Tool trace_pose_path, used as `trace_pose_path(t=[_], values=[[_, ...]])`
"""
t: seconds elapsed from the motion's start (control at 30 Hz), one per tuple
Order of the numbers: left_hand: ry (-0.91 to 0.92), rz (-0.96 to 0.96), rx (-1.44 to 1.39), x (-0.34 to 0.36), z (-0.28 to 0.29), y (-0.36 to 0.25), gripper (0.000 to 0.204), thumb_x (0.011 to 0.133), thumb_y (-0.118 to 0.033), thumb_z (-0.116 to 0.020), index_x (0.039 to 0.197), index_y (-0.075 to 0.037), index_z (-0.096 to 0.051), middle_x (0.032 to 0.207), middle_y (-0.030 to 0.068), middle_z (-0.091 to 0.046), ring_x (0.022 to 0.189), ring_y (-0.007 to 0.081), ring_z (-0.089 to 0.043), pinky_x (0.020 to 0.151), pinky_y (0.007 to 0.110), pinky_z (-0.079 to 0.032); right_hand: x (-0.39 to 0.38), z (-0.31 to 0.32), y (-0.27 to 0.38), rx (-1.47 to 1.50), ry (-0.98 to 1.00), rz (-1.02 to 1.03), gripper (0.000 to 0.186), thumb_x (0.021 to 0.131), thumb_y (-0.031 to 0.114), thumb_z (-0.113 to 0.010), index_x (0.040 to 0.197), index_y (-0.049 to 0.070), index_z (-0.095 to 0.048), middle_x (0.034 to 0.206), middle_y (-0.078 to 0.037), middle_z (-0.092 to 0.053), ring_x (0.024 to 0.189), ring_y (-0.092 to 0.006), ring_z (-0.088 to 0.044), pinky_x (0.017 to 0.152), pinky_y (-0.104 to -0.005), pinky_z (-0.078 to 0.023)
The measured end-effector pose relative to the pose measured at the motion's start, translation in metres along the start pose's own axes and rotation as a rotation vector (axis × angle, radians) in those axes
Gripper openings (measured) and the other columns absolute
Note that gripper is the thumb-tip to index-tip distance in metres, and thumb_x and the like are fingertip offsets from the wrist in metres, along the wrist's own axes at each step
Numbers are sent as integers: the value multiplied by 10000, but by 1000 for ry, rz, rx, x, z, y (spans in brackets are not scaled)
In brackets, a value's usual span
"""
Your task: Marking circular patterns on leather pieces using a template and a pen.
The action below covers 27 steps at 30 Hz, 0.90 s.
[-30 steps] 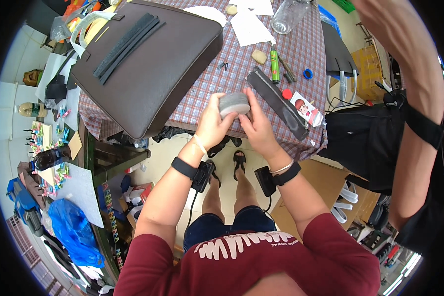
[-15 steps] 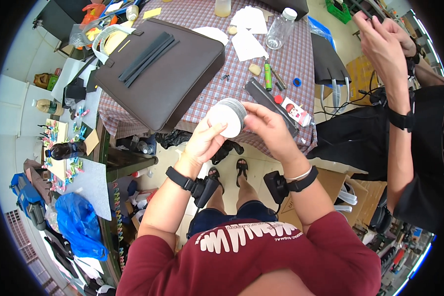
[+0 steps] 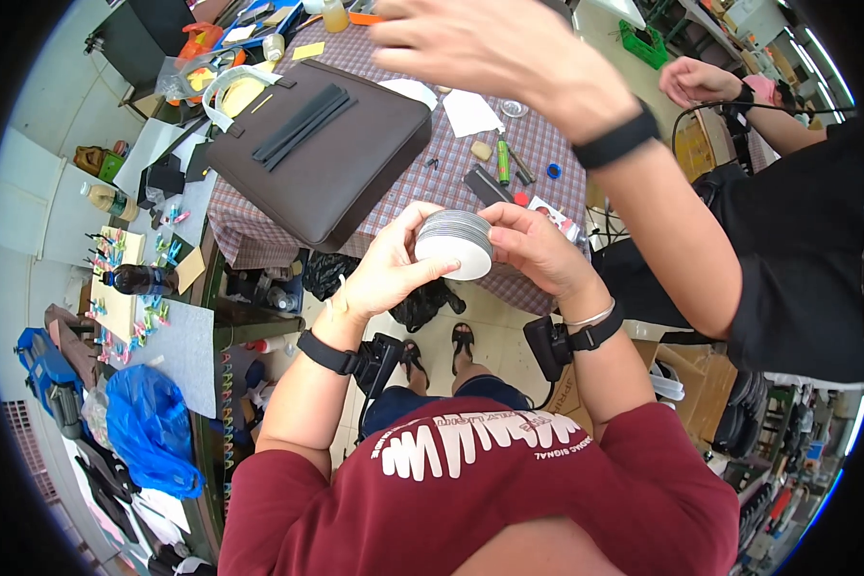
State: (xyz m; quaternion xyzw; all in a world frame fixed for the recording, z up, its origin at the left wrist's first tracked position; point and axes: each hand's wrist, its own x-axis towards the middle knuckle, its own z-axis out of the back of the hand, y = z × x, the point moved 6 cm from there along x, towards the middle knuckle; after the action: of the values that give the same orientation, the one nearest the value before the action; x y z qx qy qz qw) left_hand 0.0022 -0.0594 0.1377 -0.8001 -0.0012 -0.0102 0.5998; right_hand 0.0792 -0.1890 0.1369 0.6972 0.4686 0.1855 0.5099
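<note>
In front of me, above the near edge of the table, is a stack of thin white and grey round discs [image 3: 454,259]. My left hand [image 3: 386,264] grips it from the left, thumb across the top disc's face. The fingers of my right hand [image 3: 544,252] are bent together against the stack's right edge; whether they have parted single discs is too small to see. Beyond my hands a dark brown bag [image 3: 374,158] lies flat on the table. Several black strips [image 3: 302,127] rest on it, and its light handle [image 3: 223,96] sticks out at the far left.
The checked tablecloth [image 3: 418,197] carries a green tube [image 3: 503,161], a black bar [image 3: 487,184] and white paper [image 3: 470,113]. A co-worker's arm [image 3: 658,206] reaches across the table from the right. At left, a side table holds a dark bottle [image 3: 144,279] and colourful clips.
The disc stack has tilted and shifted slightly right and down between my hands. The co-worker's arm has swung left over the far table. The clear jar's standing shape is now hidden behind it.
</note>
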Motion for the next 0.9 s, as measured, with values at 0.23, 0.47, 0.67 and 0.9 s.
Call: trace_pose_path(t=[0.23, 0.47, 0.67, 0.9], values=[[14, 13, 74, -11, -4, -12, 466, 722, -28, -711, 1111, -30, -454, 1005, 30, -546, 913, 93, -520, 808, 249, -441, -7, -8, 8, -168, 72, -1, 255, 857, 158, -586, 1056, 0, -559, 940, -17, -582, 855, -68, -531, 767, -220, -437], [56, -2, 85, -20, 3, -13, 449, 712, -25, -720, 1087, -37, -474, 977, 24, -564, 891, 84, -528, 788, 245, -450, -1, -17, 2, -213, 204, -50, 324, 844, 213, -595, 1086, 7, -531, 970, -34, -590, 874, -83, -548, 773, -225, -441], [50, 18, 70, -26, 8, -12, 442, 707, -30, -723, 1080, -33, -485, 981, 24, -567, 891, 83, -529, 792, 247, -449, 0, -27, 0, -141, 213, -117, 288, 862, 205, -573, 1074, 13, -537, 959, -31, -593, 849, -86, -561, 766, -233, -452], [-60, 16, 92, -27, 7, -8, 422, 720, -42, -714, 1078, -27, -491, 978, 24, -565, 878, 80, -530, 775, 237, -449, -2, -25, -1, -304, 33, -48, 283, 852, 173, -602, 1067, -6, -561, 951, -27, -591, 849, -93, -560, 757, -236, -465]])
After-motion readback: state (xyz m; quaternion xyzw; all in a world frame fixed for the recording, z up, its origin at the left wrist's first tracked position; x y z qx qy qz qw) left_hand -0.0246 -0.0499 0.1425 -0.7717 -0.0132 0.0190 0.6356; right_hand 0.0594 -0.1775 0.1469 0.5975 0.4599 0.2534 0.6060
